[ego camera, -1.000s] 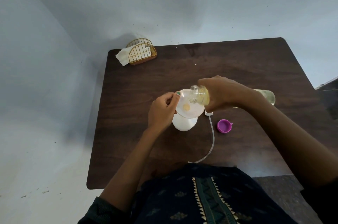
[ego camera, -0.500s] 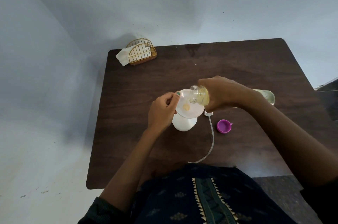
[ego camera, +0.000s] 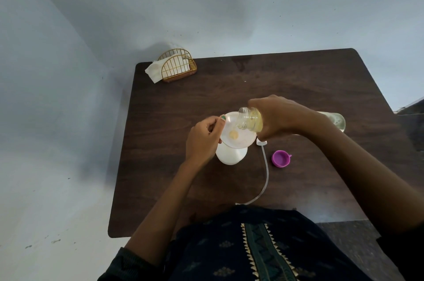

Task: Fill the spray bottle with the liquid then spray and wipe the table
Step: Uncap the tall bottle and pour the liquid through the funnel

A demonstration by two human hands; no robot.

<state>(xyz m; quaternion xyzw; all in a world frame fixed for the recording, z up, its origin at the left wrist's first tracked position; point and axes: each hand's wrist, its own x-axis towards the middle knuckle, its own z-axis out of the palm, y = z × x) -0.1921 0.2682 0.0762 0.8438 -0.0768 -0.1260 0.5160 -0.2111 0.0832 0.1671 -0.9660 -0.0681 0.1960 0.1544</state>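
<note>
A white spray bottle (ego camera: 230, 156) stands in the middle of the dark wooden table (ego camera: 298, 78) with a pale funnel (ego camera: 241, 138) set in its neck. My left hand (ego camera: 203, 139) pinches the funnel's left rim. My right hand (ego camera: 275, 117) grips a clear bottle of yellow liquid (ego camera: 251, 121), tipped on its side with its open mouth over the funnel. A little yellow liquid sits at the funnel's centre. The sprayer's dip tube (ego camera: 263, 179) lies on the table to the right of the white bottle, its head mostly hidden under my right hand.
A purple cap (ego camera: 281, 158) lies to the right of the tube. A gold wire napkin holder (ego camera: 177, 66) with white napkins stands at the far left corner. The wall runs along the table's far and left sides.
</note>
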